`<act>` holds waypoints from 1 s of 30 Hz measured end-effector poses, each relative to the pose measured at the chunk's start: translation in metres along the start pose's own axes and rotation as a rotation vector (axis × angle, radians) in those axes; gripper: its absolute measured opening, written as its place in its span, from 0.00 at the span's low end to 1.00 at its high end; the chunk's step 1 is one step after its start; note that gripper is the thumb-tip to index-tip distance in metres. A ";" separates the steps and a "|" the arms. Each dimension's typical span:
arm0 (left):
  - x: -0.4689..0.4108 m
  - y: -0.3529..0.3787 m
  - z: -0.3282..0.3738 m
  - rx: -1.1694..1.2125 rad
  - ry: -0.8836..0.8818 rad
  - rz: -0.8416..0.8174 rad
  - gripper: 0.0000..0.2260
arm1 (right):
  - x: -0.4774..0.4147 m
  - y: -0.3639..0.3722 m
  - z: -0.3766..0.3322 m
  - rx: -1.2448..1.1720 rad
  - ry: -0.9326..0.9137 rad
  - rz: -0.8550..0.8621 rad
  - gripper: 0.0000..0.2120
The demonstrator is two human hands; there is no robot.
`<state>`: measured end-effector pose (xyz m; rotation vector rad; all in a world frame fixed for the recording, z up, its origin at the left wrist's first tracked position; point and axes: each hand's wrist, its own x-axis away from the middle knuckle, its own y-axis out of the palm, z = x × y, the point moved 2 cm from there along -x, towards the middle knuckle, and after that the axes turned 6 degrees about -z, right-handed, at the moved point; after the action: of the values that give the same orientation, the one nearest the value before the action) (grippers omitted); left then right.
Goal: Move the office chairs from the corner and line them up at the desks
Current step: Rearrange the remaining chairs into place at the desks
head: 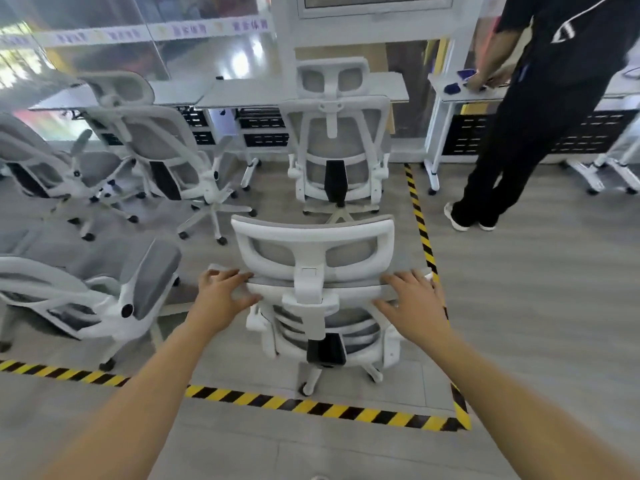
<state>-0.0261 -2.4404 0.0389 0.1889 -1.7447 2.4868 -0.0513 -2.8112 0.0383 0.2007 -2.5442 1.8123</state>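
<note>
Behind the white-framed grey mesh office chair point(313, 296), our left hand point(223, 294) and right hand point(414, 301) each grasp its backrest's top edge.

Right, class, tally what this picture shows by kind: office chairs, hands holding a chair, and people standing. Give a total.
Office chairs: 5
Hands holding a chair: 2
Person standing: 1
Total: 8

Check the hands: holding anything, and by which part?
Left hand and right hand both grip the nearest chair at the top edge of its backrest, one at each end.
</note>
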 end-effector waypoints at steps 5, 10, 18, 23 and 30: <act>-0.004 0.009 -0.024 0.053 0.199 0.032 0.32 | 0.006 0.005 -0.021 0.113 0.155 0.044 0.17; -0.011 0.014 -0.045 0.110 0.342 0.035 0.28 | 0.009 0.005 -0.040 0.087 0.250 0.050 0.19; -0.018 0.011 -0.052 0.179 0.385 0.077 0.21 | 0.012 0.012 -0.059 0.053 0.358 0.030 0.20; -0.022 0.014 -0.057 0.192 0.415 0.102 0.21 | 0.010 0.018 -0.057 0.032 0.361 0.038 0.24; -0.023 0.013 -0.057 0.193 0.420 0.112 0.20 | 0.010 0.019 -0.056 0.001 0.330 0.063 0.23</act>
<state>-0.0082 -2.3909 0.0044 -0.3997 -1.3821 2.5299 -0.0671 -2.7532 0.0394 -0.1676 -2.3430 1.6995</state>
